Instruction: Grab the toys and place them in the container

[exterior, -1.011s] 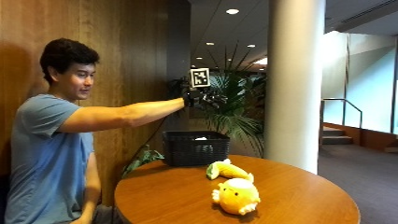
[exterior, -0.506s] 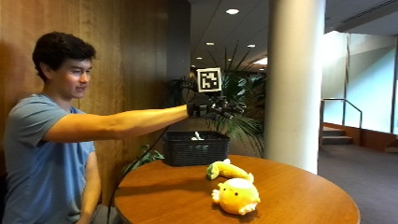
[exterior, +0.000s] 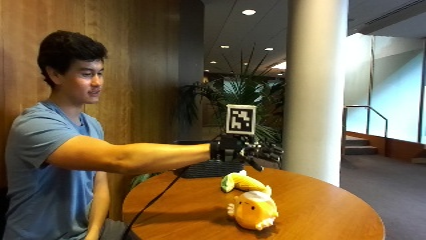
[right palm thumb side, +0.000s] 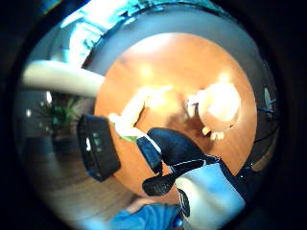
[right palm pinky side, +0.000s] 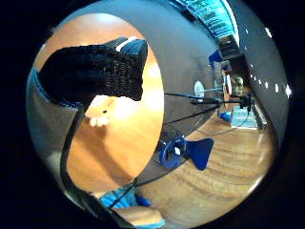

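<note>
Gloved right hand (exterior: 243, 149) is out over the round wooden table (exterior: 333, 215), arm straight, fingers (exterior: 269, 150) spread and only loosely bent, holding nothing. Glove is black knit fabric; the weave shows clearly in the little finger side palm view.

2 toys lie on the table below and just forward of the fingertips:
- plush banana (exterior: 245, 182), yellow with a green tip, long curved shape, directly under the fingers, not touching them
- plush yellow chick-like toy (exterior: 254, 210), rounded soft body, further from the fingers toward the table's near edge, touching or just beside the banana

Container is a black plastic basket (exterior: 212, 169) with lattice walls, rectangular, sitting at the table's far edge behind the wrist, partly hidden by the hand. In the thumb side palm view the basket (right palm thumb side: 98, 146) sits beside the banana (right palm thumb side: 134, 109), with the round toy (right palm thumb side: 218, 105) apart on the other side of the glove's fingers (right palm thumb side: 168, 148).

Tabletop is smooth, glossy wood. No readable writing on toys or basket.
</note>
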{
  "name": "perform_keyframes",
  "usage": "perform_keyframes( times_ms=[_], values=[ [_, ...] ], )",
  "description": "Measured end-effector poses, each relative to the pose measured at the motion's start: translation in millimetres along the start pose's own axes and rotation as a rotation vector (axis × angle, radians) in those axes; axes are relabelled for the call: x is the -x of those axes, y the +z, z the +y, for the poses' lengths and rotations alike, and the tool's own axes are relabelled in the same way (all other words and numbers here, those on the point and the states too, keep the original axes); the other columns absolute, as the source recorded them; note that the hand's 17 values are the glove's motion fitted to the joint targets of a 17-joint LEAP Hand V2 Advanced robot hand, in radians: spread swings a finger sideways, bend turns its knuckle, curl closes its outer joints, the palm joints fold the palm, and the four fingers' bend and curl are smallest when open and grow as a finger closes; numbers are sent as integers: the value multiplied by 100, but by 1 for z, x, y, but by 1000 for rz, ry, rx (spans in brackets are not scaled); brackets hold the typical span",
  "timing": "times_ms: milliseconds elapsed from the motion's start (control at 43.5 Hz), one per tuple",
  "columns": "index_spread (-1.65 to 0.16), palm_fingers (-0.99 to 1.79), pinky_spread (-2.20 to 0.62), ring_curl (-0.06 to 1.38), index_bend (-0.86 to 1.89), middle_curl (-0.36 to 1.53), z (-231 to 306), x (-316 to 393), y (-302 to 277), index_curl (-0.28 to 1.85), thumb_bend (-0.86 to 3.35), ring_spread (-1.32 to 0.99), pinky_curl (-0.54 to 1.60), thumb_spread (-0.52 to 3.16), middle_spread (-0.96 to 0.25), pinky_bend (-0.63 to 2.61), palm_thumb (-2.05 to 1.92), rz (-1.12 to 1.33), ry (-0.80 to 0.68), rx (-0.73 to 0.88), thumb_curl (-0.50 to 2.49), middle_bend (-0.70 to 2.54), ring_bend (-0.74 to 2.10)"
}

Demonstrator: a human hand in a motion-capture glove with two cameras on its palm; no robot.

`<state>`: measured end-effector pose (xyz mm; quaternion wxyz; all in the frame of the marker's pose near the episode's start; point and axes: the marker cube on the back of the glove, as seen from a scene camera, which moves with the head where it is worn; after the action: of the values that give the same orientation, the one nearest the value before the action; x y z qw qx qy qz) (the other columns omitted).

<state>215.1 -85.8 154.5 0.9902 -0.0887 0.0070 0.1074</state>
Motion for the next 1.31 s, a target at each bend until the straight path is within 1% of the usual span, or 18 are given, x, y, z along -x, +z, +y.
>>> perform_keyframes(
  times_ms=[46,138,161,253,483,552,644,735,873,965,988,1011,1103,1126,1195,1218,1264,1310],
  values=[
    [-28,-25,6,24,5,37,-3,-14,17,12,-4,9,35,108,9,143,-3,64,-12,23,26,14,42],
    [-28,-25,6,24,5,35,-16,-17,45,11,-4,9,35,107,9,143,-4,8,109,57,26,14,40],
    [-28,-25,6,24,5,35,-17,-19,52,11,-4,9,35,107,9,143,-4,22,116,66,26,14,40],
    [-28,-25,6,25,4,34,-18,-30,75,10,-4,9,35,106,9,144,-3,87,42,106,26,14,39],
    [-28,-25,6,26,4,31,-29,-22,123,9,-4,9,35,105,8,144,-3,25,110,192,26,14,39],
    [-28,-27,6,25,4,30,-30,-15,134,9,-4,9,35,104,8,145,-3,-40,87,238,26,13,37],
    [-28,-31,6,25,4,28,-30,-10,145,9,-3,9,35,103,9,147,-1,-20,75,271,27,10,34],
    [-28,-31,6,25,4,26,-29,-9,156,8,-2,9,35,103,9,148,0,-20,79,271,27,10,32],
    [-28,-30,6,25,6,24,-25,-10,162,9,-1,10,35,104,10,148,4,-67,126,208,29,10,29],
    [-29,-18,4,30,7,21,-23,-9,161,10,0,9,34,105,10,143,8,-75,136,190,29,8,46],
    [-30,-3,1,34,5,22,-23,-9,161,9,1,8,33,107,10,138,11,-81,135,184,30,12,61],
    [-30,-3,0,34,6,22,-22,-8,160,9,2,8,33,108,10,137,13,-89,134,176,30,13,65],
    [-32,22,-11,39,13,25,-22,-7,159,10,9,-1,31,117,7,131,27,-136,149,128,32,23,84],
    [-32,24,-13,39,13,25,-21,-7,158,10,10,-3,30,118,7,130,28,-151,152,113,33,24,86],
    [-32,50,-22,42,19,28,-21,-7,157,12,17,-12,30,126,2,126,39,-174,156,59,35,30,97],
    [-32,52,-23,42,18,28,-21,-7,157,12,18,-15,29,129,0,126,41,-174,157,37,36,30,98],
    [-32,69,-27,45,19,30,-21,-7,157,13,24,-20,31,133,-4,127,50,-172,160,-11,38,34,106],
    [-32,75,-30,47,18,31,-21,-7,157,14,26,-24,32,133,-8,128,54,-170,162,-58,40,36,110]
  ],
)
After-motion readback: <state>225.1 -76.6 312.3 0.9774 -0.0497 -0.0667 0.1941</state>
